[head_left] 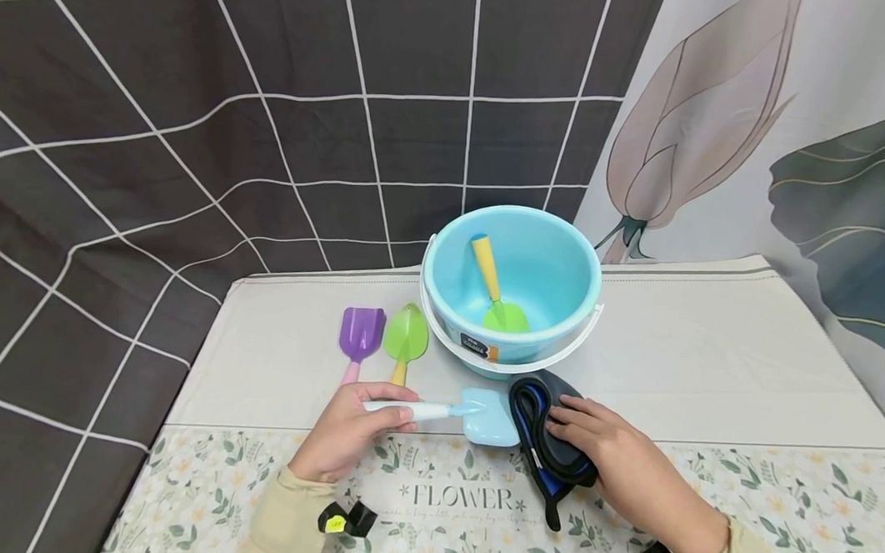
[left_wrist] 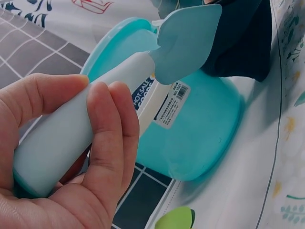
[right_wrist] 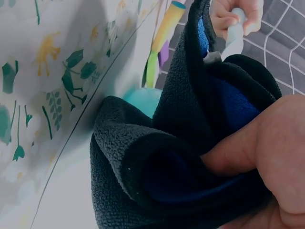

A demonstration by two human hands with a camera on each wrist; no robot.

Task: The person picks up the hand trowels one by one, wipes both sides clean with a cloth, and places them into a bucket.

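Along the front of the white table cover (head_left: 708, 366) runs a floral strip (head_left: 784, 495) lettered FLOWER; dark gridded fabric (head_left: 418, 33) hangs behind and to the left, a flower-print curtain (head_left: 690, 139) to the right. My left hand (head_left: 352, 426) pinches a light blue shovel (head_left: 489, 417) by its pale handle, just in front of the blue bucket (head_left: 551, 274), where a yellow-handled trowel (head_left: 505, 316) leans. My right hand (head_left: 602, 448) grips a folded dark cloth (head_left: 564, 462), my thumb tucked into its blue-lined fold, the fingers beneath mostly hidden. I can't tell whether the shovel's blade touches the cloth. My left hand hides the handle ends of the purple shovel (head_left: 361, 331) and green trowel (head_left: 405, 333). The shovel's handle covers part of the bucket's label (left_wrist: 172, 105) in the left wrist view, and both my sleeves are cut off below.
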